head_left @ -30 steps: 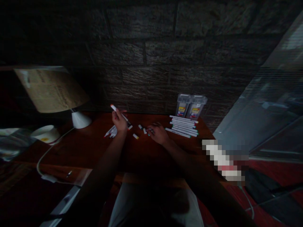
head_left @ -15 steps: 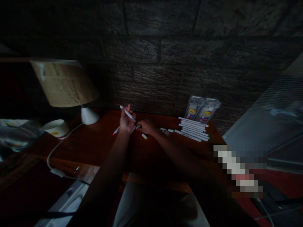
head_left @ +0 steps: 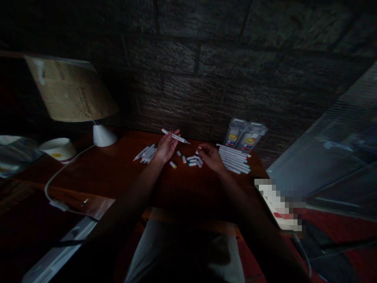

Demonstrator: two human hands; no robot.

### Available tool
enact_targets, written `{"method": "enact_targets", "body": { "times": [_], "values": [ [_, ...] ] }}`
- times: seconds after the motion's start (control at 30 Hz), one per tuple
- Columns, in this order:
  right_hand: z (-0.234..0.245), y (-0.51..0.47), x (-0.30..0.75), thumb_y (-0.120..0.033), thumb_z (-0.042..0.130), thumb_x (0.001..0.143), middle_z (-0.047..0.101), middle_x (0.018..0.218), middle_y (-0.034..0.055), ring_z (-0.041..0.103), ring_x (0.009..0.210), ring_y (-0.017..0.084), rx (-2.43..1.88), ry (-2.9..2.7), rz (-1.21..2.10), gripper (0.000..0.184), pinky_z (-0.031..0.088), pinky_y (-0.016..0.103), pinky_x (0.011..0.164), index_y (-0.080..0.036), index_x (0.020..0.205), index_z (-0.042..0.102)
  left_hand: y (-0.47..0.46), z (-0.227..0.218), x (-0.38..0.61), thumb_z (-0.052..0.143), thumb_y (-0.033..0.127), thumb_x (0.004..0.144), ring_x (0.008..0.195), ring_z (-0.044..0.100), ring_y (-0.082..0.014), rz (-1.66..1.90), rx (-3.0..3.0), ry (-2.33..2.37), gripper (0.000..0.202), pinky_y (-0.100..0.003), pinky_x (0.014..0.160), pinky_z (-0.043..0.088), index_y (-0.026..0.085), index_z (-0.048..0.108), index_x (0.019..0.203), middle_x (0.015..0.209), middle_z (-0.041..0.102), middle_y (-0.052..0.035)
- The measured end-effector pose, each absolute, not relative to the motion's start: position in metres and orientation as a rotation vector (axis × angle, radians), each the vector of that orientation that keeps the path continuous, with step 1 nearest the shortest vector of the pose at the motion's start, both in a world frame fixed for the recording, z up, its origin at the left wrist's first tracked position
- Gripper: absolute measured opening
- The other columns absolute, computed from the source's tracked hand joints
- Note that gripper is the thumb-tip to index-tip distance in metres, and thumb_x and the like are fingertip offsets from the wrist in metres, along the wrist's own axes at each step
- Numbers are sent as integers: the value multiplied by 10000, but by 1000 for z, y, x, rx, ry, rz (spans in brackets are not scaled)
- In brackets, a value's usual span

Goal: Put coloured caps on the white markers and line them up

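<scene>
My left hand holds a white marker between its fingertips, level above the dark wooden table. My right hand rests on the table with fingers curled over several loose marker caps; whether it grips one I cannot make out. A small pile of markers lies left of my left hand. A neat row of white markers lies right of my right hand, in front of two clear marker cases that lean on the wall.
A lamp with a tan shade and white base stands at the back left, its cable running across the table. A white cup sits beside it. A dark stone wall backs the table.
My left hand has turned the marker from upright to level. My right hand came to the left hand, then moved back right to the loose caps.
</scene>
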State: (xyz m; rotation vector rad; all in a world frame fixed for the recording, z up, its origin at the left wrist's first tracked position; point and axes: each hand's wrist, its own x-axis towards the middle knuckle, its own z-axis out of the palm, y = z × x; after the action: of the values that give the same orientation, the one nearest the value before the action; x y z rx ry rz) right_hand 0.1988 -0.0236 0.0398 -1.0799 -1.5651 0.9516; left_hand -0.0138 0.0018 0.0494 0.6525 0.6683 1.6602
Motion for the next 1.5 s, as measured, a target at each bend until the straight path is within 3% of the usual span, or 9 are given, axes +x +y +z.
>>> {"method": "enact_targets", "body": {
  "times": [0.1, 0.33, 0.43, 0.6, 0.9, 1.07, 1.3, 1.5],
  "values": [
    [41, -25, 199, -275, 748, 835, 725, 771, -29, 709, 688, 119, -1043, -1186, 1200, 157, 563, 234, 656, -191, 912, 640, -3, 48, 1, 606, 246, 1027, 1082, 731, -152, 1637, 698, 709, 94, -298, 1054, 533, 183, 615, 958, 1212, 765, -97],
    [53, -29, 185, -177, 777, 853, 737, 722, -14, 732, 672, 101, -853, -915, 1420, 108, 600, 211, 660, -168, 921, 693, 8, 51, -2, 741, 389, 939, 1130, 738, -203, 1606, 1004, 805, 235, -380, 1048, 532, 194, 628, 1002, 1240, 759, -114],
    [54, -25, 188, -117, 722, 892, 709, 672, -36, 695, 602, 71, -880, -811, 1375, 64, 579, 171, 597, -164, 881, 680, 15, 59, -3, 753, 340, 933, 1058, 759, -193, 1635, 997, 783, 200, -352, 1007, 555, 186, 652, 1010, 1143, 787, -95],
    [51, -19, 197, -47, 628, 944, 691, 658, -36, 688, 586, 70, -948, -703, 1359, 172, 586, 171, 594, -163, 820, 649, 14, 56, 7, 639, 262, 1013, 1071, 752, -167, 1640, 828, 777, 86, -284, 969, 580, 191, 679, 986, 1082, 796, -65],
    [54, -31, 187, -112, 634, 975, 714, 688, -15, 695, 605, 75, -941, -780, 1512, 149, 582, 169, 609, -169, 838, 640, 3, 41, 4, 631, 248, 1016, 1154, 719, -176, 1591, 701, 727, 100, -280, 1009, 571, 188, 661, 943, 1107, 780, -76],
    [56, -33, 191, -145, 655, 976, 700, 652, -16, 687, 590, 76, -1000, -749, 1470, 180, 568, 167, 604, -173, 803, 617, 5, 42, 2, 637, 241, 1008, 1173, 715, -181, 1613, 690, 728, 77, -317, 1066, 544, 191, 648, 950, 1131, 774, -79],
    [52, -32, 192, -151, 700, 935, 738, 715, -4, 720, 664, 90, -982, -825, 1500, 56, 593, 186, 665, -167, 882, 688, 0, 37, 13, 684, 293, 970, 1223, 697, -231, 1478, 835, 728, 113, -402, 1095, 525, 190, 657, 1008, 1204, 756, -101],
    [41, -30, 193, -304, 721, 925, 744, 748, -6, 642, 570, 80, -1090, -1125, 1313, 135, 475, 177, 516, -173, 896, 730, -2, 37, 9, 720, 337, 943, 1183, 706, -236, 1397, 937, 724, 181, -370, 985, 556, 188, 658, 1026, 1195, 766, -97]
  ]
}}
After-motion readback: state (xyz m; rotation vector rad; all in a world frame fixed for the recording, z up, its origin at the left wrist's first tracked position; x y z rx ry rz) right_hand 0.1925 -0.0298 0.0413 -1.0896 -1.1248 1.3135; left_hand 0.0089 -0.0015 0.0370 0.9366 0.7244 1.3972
